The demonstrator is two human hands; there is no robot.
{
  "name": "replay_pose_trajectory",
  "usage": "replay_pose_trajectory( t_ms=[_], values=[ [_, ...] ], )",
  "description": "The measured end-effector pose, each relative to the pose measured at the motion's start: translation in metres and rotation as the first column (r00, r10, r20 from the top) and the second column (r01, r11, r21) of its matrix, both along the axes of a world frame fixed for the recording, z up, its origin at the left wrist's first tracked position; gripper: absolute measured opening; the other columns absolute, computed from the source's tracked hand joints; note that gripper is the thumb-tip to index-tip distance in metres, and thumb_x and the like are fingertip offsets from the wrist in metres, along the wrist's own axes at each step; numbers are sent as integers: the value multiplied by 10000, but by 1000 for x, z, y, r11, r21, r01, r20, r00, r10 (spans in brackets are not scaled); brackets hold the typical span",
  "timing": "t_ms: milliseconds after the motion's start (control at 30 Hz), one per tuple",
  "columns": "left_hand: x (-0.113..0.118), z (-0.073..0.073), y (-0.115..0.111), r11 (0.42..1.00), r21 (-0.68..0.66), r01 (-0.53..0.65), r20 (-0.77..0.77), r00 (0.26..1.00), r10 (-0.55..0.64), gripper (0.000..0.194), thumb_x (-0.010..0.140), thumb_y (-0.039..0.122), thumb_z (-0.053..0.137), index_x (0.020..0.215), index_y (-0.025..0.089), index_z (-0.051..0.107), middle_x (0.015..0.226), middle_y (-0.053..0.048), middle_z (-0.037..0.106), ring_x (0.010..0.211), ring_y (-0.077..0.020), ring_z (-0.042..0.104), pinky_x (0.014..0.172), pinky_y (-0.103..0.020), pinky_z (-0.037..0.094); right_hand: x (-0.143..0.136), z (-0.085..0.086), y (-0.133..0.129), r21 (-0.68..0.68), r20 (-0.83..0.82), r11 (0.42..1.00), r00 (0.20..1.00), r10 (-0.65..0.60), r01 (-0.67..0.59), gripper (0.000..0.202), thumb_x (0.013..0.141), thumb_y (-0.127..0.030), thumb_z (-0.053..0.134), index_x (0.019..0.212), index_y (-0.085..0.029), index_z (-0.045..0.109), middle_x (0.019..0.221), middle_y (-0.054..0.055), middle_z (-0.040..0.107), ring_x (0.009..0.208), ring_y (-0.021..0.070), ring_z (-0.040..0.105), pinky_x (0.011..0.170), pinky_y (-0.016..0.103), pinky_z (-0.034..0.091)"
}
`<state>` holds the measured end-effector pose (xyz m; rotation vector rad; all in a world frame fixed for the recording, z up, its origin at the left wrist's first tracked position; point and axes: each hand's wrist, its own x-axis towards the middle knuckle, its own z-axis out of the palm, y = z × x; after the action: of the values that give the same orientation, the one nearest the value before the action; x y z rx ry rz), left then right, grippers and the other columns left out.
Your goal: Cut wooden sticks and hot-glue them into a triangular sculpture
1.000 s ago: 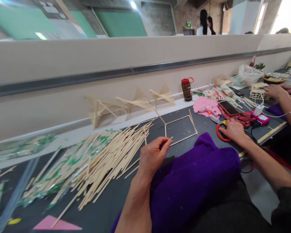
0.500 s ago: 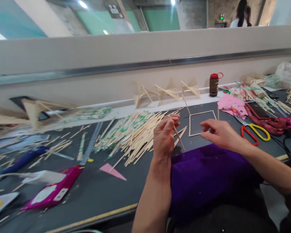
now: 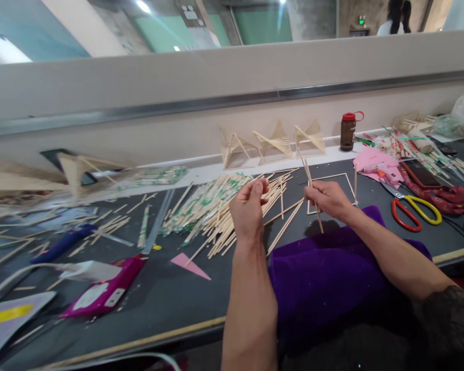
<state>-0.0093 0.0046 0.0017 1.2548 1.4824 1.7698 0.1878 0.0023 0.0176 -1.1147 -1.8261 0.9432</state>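
Note:
My right hand [image 3: 327, 198] is closed round a thin wooden stick [image 3: 320, 220], which slants up over the near left part of a square stick frame [image 3: 350, 186] lying on the dark table. Thin sticks stand up at the frame's left and right corners. My left hand [image 3: 249, 206] is raised over the near side of a pile of wooden sticks [image 3: 226, 226]. Its fingers are curled together, and whether anything is between them is too small to tell. Purple cloth [image 3: 325, 268] lies below both hands.
Three stick models [image 3: 272, 143] stand along the wall, left of a brown bottle [image 3: 348, 133]. Red and yellow scissors [image 3: 413, 206] lie at the right near pink paper [image 3: 377, 159]. A magenta power strip [image 3: 108, 288], a blue tool [image 3: 64, 243] and a pink triangle [image 3: 189, 265] are at left.
The stick that was in my left hand is gone from there. My right hand, open before, has moved left and closed on a stick. My left hand has shifted slightly left.

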Motion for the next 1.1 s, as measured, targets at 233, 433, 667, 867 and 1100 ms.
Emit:
replay_pose_trajectory(
  t_ms=[233, 433, 667, 867, 1100],
  values=[
    [12, -20, 11, 959, -277, -59, -769, 612, -184, 290, 844, 189, 573, 1033, 188, 793, 1146, -102, 780, 1091, -257, 718, 976, -365, 535, 13, 9, 9, -27, 52, 1000, 999, 4, -2, 288, 907, -273, 490, 660, -180, 606, 582, -36, 546, 553, 89, 485, 597, 233, 357],
    [32, -16, -1, 837, -493, -237, -865, 229, -446, 415, 933, 282, 568, 1320, 178, 677, 1310, -137, 709, 1224, -314, 663, 980, -394, 530, 11, 4, 12, 18, 149, 1000, 989, -26, 23, 284, 912, -213, 502, 650, -173, 606, 575, -32, 562, 555, 91, 487, 581, 227, 330],
    [41, -16, 1, 755, -552, -354, -830, 144, -539, 335, 958, 246, 470, 1112, 172, 758, 1156, -163, 755, 1136, -343, 704, 873, -400, 561, 4, -1, 12, 91, 295, 996, 955, -6, -22, 290, 919, -187, 508, 684, -158, 674, 635, -3, 623, 634, 113, 549, 621, 230, 343],
    [43, -20, -2, 778, -527, -343, -847, 130, -516, 358, 941, 200, 449, 1141, 103, 730, 1098, -211, 752, 1112, -363, 713, 879, -420, 566, 0, -10, 14, 94, 310, 994, 950, 24, -56, 285, 931, -188, 503, 696, -157, 662, 654, 8, 648, 635, 116, 552, 607, 234, 326],
    [47, -18, -5, 777, -543, -318, -834, 96, -543, 389, 954, 121, 403, 1167, 107, 728, 1095, -222, 753, 1089, -344, 728, 864, -415, 581, -1, -9, 11, 87, 343, 995, 939, 22, -55, 291, 945, -189, 501, 682, -163, 621, 665, 13, 645, 636, 114, 552, 594, 235, 313]
  ],
)
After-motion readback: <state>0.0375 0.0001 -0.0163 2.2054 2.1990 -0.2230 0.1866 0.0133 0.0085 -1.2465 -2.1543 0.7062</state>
